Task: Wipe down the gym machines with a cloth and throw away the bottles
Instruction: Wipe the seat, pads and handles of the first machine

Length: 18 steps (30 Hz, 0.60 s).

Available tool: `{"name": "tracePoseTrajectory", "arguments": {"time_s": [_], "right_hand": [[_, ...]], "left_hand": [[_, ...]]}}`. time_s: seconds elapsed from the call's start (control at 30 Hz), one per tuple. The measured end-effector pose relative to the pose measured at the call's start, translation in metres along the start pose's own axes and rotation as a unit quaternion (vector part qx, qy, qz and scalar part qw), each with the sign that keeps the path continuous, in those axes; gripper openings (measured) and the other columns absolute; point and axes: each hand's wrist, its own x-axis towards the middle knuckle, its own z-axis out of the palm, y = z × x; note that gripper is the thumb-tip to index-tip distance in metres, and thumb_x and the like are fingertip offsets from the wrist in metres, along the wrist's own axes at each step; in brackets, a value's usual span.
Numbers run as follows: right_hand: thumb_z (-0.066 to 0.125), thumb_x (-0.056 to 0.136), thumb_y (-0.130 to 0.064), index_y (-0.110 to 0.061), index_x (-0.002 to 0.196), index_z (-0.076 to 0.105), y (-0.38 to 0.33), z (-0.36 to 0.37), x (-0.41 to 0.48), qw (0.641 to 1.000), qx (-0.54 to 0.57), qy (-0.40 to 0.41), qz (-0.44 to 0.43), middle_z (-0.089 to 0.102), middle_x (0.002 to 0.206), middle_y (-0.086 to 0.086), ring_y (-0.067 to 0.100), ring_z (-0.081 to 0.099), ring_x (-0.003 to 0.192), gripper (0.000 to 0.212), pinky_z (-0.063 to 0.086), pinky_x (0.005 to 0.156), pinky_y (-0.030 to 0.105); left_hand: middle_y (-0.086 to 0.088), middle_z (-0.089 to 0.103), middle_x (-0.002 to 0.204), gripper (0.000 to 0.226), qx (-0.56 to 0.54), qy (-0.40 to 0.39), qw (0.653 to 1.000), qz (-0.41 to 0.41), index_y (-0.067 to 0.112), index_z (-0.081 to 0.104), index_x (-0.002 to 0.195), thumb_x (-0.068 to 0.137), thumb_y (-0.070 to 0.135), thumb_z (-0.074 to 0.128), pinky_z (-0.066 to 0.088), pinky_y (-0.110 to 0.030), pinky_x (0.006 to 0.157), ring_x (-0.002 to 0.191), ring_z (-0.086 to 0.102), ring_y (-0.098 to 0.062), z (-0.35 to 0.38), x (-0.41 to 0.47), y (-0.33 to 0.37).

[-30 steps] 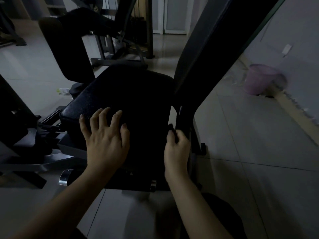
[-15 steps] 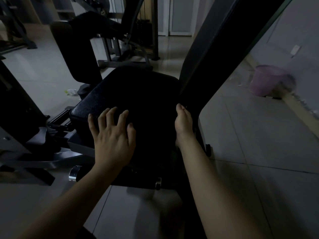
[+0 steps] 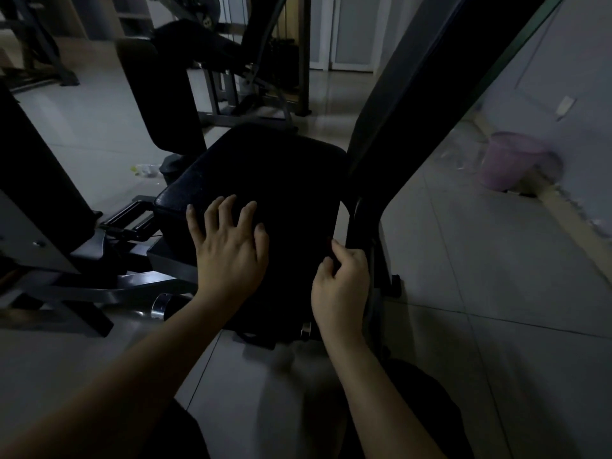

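Black vinyl, dull in this poor light: the seat pad [image 3: 265, 180] of the machine takes up the middle of the view, right in front of the kneeling person. The left hand [image 3: 228, 246] lies on its near left part, fingers spread and nearly straight, holding nothing and only bracing. The right hand [image 3: 341, 283] is at the pad's near right edge, close against the slanted upright frame [image 3: 414, 94]. Its fingers are curled and the thumb is pinched in on something dark that I take to be the cloth [image 3: 332, 258], though black on black makes that hard to confirm.

From where I stand, this looks like wiping along the seam between pad and frame. To do it well, I'd say the cloth wants to be opened out under flat fingers rather than bunched. Long overlapping strokes should run from the far edge of the pad toward the knees. The bracing hand should shift aside so its patch gets wiped too. The narrow gap beside the frame could catch knuckles, so slow passes there seem wise.

Further out, a clear bottle [image 3: 145, 168] lies on the tiled floor [image 3: 496, 293] left of the pad, not yet picked up. A pink bin [image 3: 506, 160] stands by the right wall, well apart from it. A second machine [image 3: 198, 51] waits behind.
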Motion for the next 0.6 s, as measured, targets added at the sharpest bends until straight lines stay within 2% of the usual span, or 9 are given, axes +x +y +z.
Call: {"name": "tracePoseTrajectory", "arguments": {"time_s": [0.1,0.23,0.27,0.33,0.4,0.47,0.53,0.57,0.6], "right_hand": [[0.056,0.095,-0.002,-0.014,0.111,0.068,-0.013,0.002,-0.018,0.998,-0.005,0.022,-0.051,0.052,0.099,-0.002,-0.001,0.056,0.079,0.024,0.045,0.066,0.011],[0.055,0.092,0.004,-0.011,0.102,0.068,-0.065,0.018,-0.042,0.989,0.086,-0.058,-0.105,0.059,0.102,-0.001,-0.004,0.058,0.089,0.022,0.044,0.074,0.005],[0.055,0.092,0.002,-0.012,0.102,0.068,-0.075,0.020,-0.037,0.988,0.108,-0.066,-0.087,0.062,0.104,-0.001,-0.005,0.059,0.092,0.022,0.044,0.076,0.006],[0.057,0.092,-0.004,-0.017,0.104,0.070,-0.093,0.024,-0.015,0.985,0.149,-0.089,-0.017,0.067,0.104,-0.002,-0.002,0.062,0.094,0.022,0.047,0.079,0.010],[0.056,0.093,-0.006,-0.017,0.104,0.071,-0.109,0.030,0.004,0.944,0.284,-0.150,0.081,0.072,0.101,0.001,0.009,0.067,0.093,0.021,0.053,0.081,0.022],[0.049,0.094,-0.004,-0.008,0.103,0.069,-0.124,0.043,0.005,0.862,0.427,-0.227,0.151,0.072,0.099,0.008,0.020,0.068,0.095,0.023,0.054,0.089,0.034],[0.044,0.093,-0.004,-0.006,0.099,0.069,-0.136,0.059,-0.001,0.810,0.483,-0.284,0.172,0.072,0.098,0.012,0.024,0.068,0.098,0.025,0.051,0.095,0.039],[0.044,0.092,-0.005,-0.006,0.097,0.069,-0.140,0.066,-0.002,0.795,0.489,-0.314,0.174,0.072,0.098,0.014,0.025,0.068,0.098,0.026,0.050,0.096,0.040],[0.044,0.092,-0.006,-0.005,0.096,0.070,-0.144,0.072,-0.001,0.786,0.483,-0.347,0.171,0.072,0.099,0.016,0.027,0.068,0.098,0.026,0.050,0.097,0.042]], "left_hand": [[-0.013,0.042,0.151,0.052,0.000,-0.001,1.000,-0.003,0.020,0.050,0.144,0.102,0.043,0.027,0.002,-0.062,0.122,0.149,0.025,-0.030,0.003,0.000,-0.001],[-0.011,0.044,0.151,0.058,-0.072,-0.017,0.997,0.000,0.021,0.055,0.141,0.099,0.051,0.028,0.001,-0.055,0.124,0.148,0.028,-0.029,-0.002,0.000,-0.010],[-0.008,0.047,0.148,0.053,-0.132,0.002,0.991,-0.007,0.022,0.061,0.134,0.098,0.051,0.034,0.007,-0.053,0.125,0.145,0.033,-0.027,-0.008,-0.004,-0.013],[-0.001,0.053,0.134,0.039,-0.271,0.069,0.956,-0.090,0.024,0.071,0.114,0.097,0.047,0.043,0.030,-0.050,0.117,0.131,0.047,-0.021,-0.030,-0.017,-0.022],[0.005,0.060,0.117,0.032,-0.395,0.073,0.897,-0.184,0.033,0.070,0.101,0.096,0.052,0.045,0.047,-0.050,0.102,0.112,0.059,-0.015,-0.055,-0.032,-0.025],[0.009,0.070,0.111,0.033,-0.514,-0.039,0.820,-0.248,0.044,0.067,0.108,0.096,0.066,0.045,0.053,-0.050,0.097,0.104,0.068,-0.012,-0.075,-0.038,-0.022],[0.008,0.074,0.116,0.039,-0.650,-0.124,0.695,-0.282,0.044,0.066,0.121,0.096,0.065,0.044,0.051,-0.047,0.103,0.107,0.071,-0.012,-0.085,-0.037,-0.022],[0.003,0.074,0.119,0.040,-0.707,-0.136,0.623,-0.305,0.037,0.067,0.126,0.100,0.058,0.044,0.050,-0.046,0.104,0.109,0.071,-0.014,-0.091,-0.034,-0.025],[-0.004,0.075,0.118,0.038,-0.738,-0.137,0.575,-0.325,0.027,0.066,0.128,0.103,0.046,0.044,0.051,-0.045,0.101,0.109,0.072,-0.019,-0.097,-0.030,-0.030]]}}
